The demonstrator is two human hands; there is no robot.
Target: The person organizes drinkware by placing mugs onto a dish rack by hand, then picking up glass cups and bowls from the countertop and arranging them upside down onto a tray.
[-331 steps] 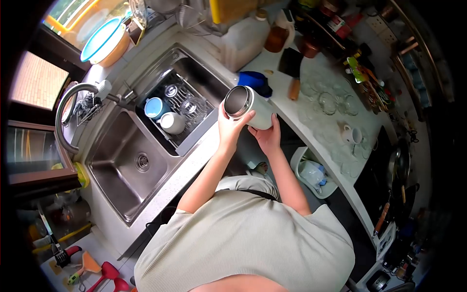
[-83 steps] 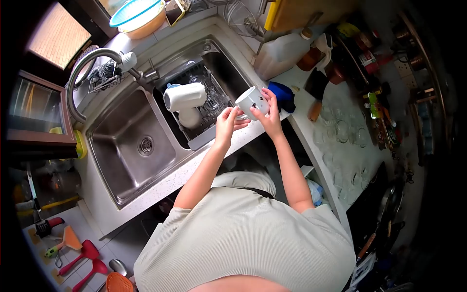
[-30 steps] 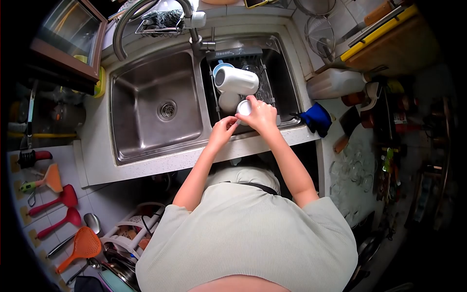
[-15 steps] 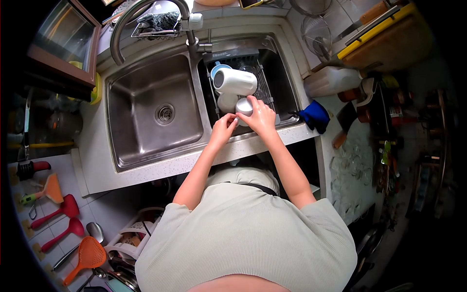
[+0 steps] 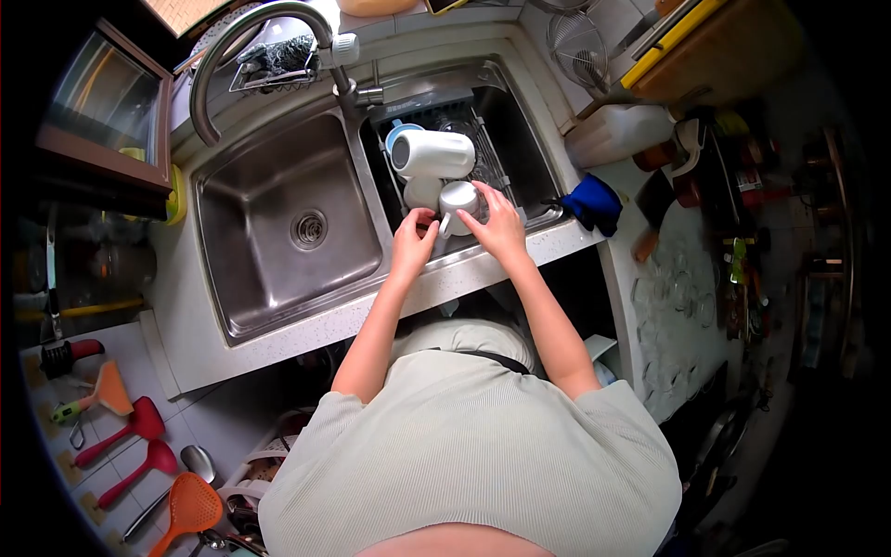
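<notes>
A white cup stands upside down at the near end of the dish rack in the right sink basin, its handle pointing toward me. Along the cup's right side, my right hand has its fingers and thumb against the wall. My left hand is just left of the handle, fingers loosely curled and thumb apart, with nothing visible in it. Right behind the cup lie a large white mug on its side and another white cup. A light blue rimmed dish shows behind them.
On the left is the other sink basin with a drain, under a curved faucet. A blue cloth lies on the counter at right, near a whitish plastic jug. Utensils hang at lower left, including an orange skimmer.
The white cup's handle has come into view, and more of its side shows. My left hand has drawn slightly away from the cup. The whole view has shifted a little.
</notes>
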